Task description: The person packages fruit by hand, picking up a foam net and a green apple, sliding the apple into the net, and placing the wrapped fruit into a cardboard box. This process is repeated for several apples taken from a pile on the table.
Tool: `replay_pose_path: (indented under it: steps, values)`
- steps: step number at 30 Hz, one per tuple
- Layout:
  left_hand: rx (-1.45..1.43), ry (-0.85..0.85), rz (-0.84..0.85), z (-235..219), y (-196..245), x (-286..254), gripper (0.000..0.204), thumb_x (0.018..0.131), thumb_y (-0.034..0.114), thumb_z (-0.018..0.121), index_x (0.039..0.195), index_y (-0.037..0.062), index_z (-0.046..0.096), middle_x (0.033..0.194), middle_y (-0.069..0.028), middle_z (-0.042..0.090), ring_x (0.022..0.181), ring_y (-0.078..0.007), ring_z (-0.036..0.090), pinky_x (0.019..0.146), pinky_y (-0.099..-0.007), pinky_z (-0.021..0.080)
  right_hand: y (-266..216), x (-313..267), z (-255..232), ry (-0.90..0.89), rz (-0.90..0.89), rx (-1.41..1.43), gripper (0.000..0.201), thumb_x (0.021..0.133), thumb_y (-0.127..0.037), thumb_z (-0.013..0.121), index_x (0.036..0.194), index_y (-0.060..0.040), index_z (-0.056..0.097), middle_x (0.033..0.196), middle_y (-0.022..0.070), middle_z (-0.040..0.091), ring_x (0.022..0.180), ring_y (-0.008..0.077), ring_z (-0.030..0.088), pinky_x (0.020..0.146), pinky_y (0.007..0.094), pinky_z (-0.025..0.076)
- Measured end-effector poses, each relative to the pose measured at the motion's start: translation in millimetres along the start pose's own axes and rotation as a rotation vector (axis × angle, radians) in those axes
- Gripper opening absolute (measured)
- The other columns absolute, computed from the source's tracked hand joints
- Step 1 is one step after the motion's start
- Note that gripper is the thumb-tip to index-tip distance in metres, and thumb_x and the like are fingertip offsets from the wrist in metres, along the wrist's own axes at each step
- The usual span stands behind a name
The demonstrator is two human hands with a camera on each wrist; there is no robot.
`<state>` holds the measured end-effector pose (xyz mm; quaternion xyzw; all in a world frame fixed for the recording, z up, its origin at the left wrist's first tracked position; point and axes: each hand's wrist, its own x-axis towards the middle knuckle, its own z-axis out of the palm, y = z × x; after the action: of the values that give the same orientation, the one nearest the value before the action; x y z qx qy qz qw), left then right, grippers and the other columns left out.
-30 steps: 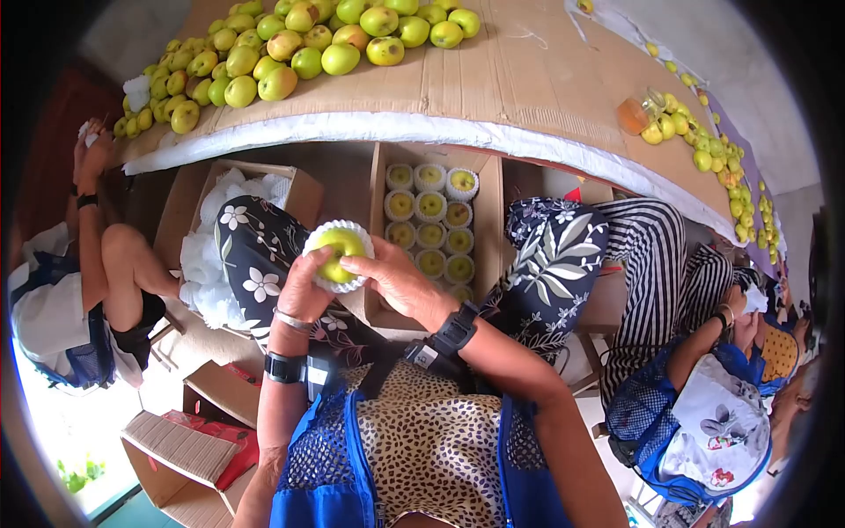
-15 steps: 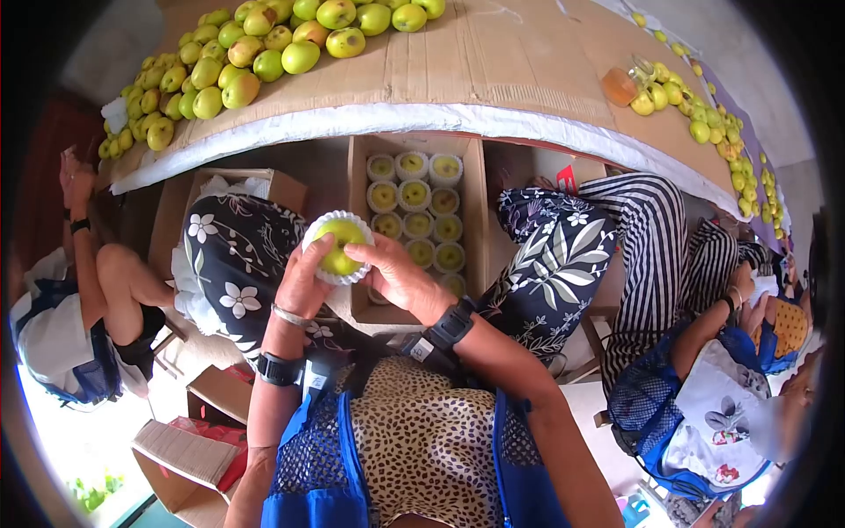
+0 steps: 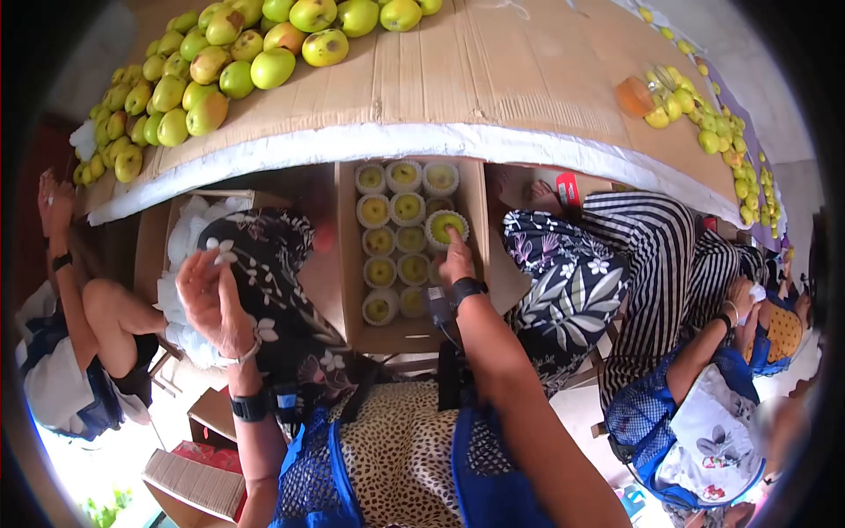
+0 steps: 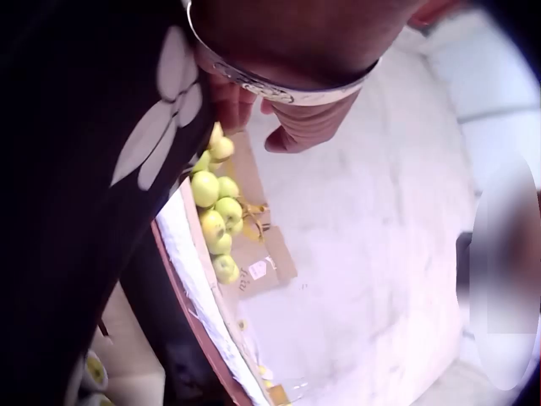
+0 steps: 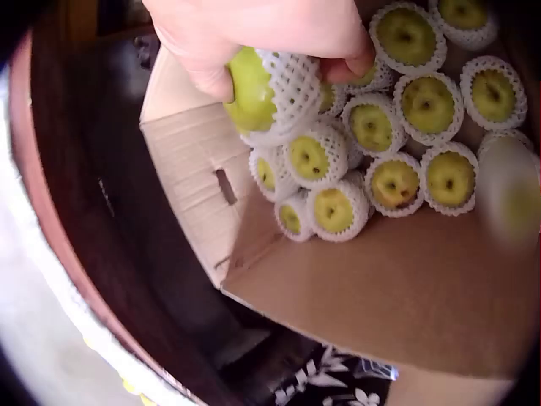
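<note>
In the right hand is a green apple in a white foam net, held over the right side of a cardboard box. The right wrist view shows the fingers of that hand gripping the netted apple above rows of netted apples. The left hand is raised over the left thigh, its fingers loosely bent and holding nothing. In the left wrist view the left hand hangs near the patterned trouser leg.
A cardboard-covered table bears a heap of loose apples and a jar. White foam nets fill a box at the left. Seated people are on both sides; an open carton stands at lower left.
The hands have parted. The right hand has carried the netted apple from over the lap to the box; the left hand has let go of it and moved left.
</note>
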<state>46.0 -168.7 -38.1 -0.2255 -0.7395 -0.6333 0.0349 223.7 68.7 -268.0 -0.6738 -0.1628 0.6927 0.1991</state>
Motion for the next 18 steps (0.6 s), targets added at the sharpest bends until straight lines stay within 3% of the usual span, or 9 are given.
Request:
replay_pose_path:
  steps: [3, 6, 12, 18]
  values:
    - [0.167, 0.022, -0.019, 0.4, -1.0, -2.9, 0.024, 0.082, -0.005, 0.052, 0.105, -0.0004, 0.051, 0.100, -0.0071, 0.058, 0.085, -0.0092, 0.053, 0.076, -0.0200, 0.041, 5.9, 19.1, 8.6, 0.027, -0.070, 0.046, 0.048, 0.068, -0.035, 0.073, 0.099, -0.0021, 0.057, 0.087, 0.0055, 0.054, 0.075, 0.0180, 0.050, 0.064, 0.0347, 0.044]
    - [0.179, 0.074, 0.008, -3.8, -8.2, 1.5, 0.022, 0.083, -0.006, 0.050, 0.104, -0.0010, 0.051, 0.096, -0.0077, 0.059, 0.085, -0.0104, 0.054, 0.077, -0.0210, 0.042, 21.4, 67.1, 12.2, -0.047, -0.092, 0.122, 0.045, 0.069, -0.039, 0.070, 0.102, -0.0102, 0.057, 0.095, 0.0026, 0.055, 0.075, 0.0159, 0.050, 0.060, 0.0312, 0.041]
    - [0.225, 0.094, -0.026, -5.4, -10.5, 4.7, 0.018, 0.083, -0.006, 0.049, 0.101, -0.0015, 0.051, 0.093, -0.0087, 0.058, 0.087, -0.0126, 0.054, 0.082, -0.0235, 0.041, 31.3, 103.8, 25.6, -0.030, -0.168, 0.184, 0.038, 0.071, -0.029, 0.069, 0.102, -0.0099, 0.057, 0.095, 0.0022, 0.057, 0.080, 0.0159, 0.051, 0.066, 0.0281, 0.039]
    - [0.245, 0.107, -0.058, 0.5, -6.3, 6.6, 0.015, 0.084, -0.005, 0.048, 0.098, -0.0006, 0.052, 0.090, -0.0079, 0.058, 0.087, -0.0126, 0.054, 0.083, -0.0240, 0.040, 25.5, 119.7, 29.7, -0.308, -0.132, 0.439, 0.033, 0.075, -0.023, 0.063, 0.105, -0.0101, 0.055, 0.096, 0.0037, 0.057, 0.085, 0.0158, 0.051, 0.071, 0.0283, 0.039]
